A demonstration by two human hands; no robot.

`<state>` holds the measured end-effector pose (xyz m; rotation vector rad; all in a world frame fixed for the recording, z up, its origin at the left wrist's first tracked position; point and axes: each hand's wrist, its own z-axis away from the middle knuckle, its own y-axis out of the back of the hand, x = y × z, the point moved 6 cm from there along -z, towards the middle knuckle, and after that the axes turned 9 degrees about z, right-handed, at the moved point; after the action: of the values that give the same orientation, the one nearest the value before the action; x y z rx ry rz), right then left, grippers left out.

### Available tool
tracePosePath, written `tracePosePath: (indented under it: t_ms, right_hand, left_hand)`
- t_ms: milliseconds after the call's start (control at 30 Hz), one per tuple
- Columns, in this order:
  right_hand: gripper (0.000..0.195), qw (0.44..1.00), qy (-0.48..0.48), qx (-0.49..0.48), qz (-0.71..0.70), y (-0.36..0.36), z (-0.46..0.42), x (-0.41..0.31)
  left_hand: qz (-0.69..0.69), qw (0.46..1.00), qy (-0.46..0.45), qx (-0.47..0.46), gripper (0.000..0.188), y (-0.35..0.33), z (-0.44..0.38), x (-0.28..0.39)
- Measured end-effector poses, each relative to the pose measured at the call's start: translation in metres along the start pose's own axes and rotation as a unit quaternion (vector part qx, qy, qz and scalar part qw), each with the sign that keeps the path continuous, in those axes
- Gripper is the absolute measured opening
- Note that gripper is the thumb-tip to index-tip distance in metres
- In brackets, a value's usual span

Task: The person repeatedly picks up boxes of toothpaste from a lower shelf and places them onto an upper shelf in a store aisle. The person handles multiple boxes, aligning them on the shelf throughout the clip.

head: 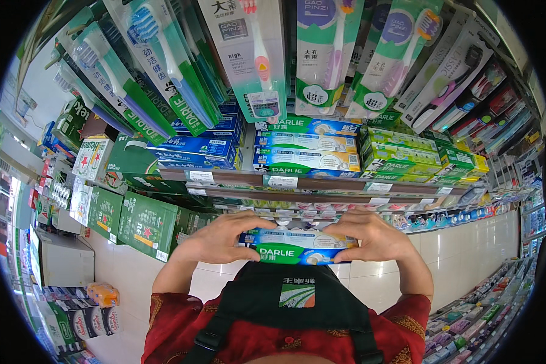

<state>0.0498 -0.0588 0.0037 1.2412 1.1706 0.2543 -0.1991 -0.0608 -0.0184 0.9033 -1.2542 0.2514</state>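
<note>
A blue, green and white Darlie toothpaste box is held level in front of my apron, with its long side towards me. My left hand grips its left end, thumb on the near face and fingers on the top. My right hand holds the right end in the same way. Beyond the hands, similar toothpaste boxes lie stacked on the shelf. Blue boxes are stacked to their left, and green-yellow boxes to their right.
Packaged toothbrushes hang in a row above the shelf. Price tags line the brown shelf edge. Green cartons stand at the left. Lower shelves with small goods are at the right, and a tiled floor lies below.
</note>
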Motion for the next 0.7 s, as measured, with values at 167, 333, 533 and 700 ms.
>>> tracePosePath:
  t_ms: [167, 333, 533, 700]
  right_hand:
    - [0.051, 0.971, -0.006, 0.164, 0.175, 0.043, -0.010, 0.004]
    - [0.045, 0.923, -0.020, 0.242, 0.298, 0.074, -0.035, 0.023]
    - [0.051, 0.903, -0.041, 0.221, 0.366, 0.073, -0.048, 0.032]
    - [0.072, 0.913, -0.096, 0.152, 0.366, 0.083, -0.061, 0.056]
  left_hand:
    - [-0.114, 0.969, -0.087, 0.203, 0.052, 0.022, -0.022, 0.018]
    - [-0.222, 0.908, -0.126, 0.332, 0.049, 0.039, -0.064, 0.026]
    - [-0.356, 0.879, -0.067, 0.310, 0.057, 0.044, -0.092, 0.026]
    - [-0.437, 0.855, -0.057, 0.273, 0.081, 0.057, -0.118, 0.026]
